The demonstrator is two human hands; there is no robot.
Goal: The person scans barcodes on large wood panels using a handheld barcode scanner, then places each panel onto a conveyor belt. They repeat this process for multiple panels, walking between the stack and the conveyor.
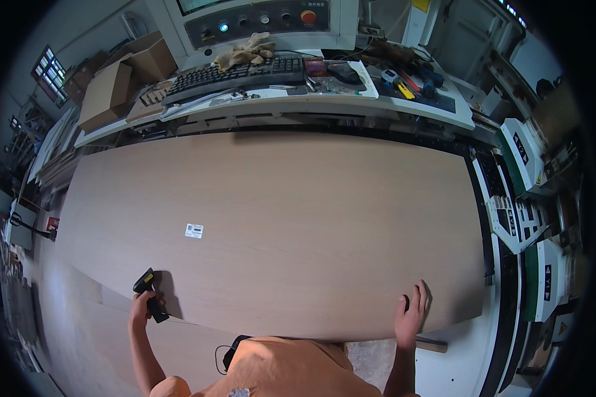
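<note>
Panel is laid flat. Keyboard, topped by gloves, is set beyond it, out of the way. Right hand, loosely open, apparently empty, is rested at panel's near edge, likely for steadying. In curled left hand, scanner is held by its handle, likely for aiming; label is left uncovered.

Pale gloves on black keyboard, cardboard box to the left

L fingers part. hid by scanner; screen cut off.
</note>
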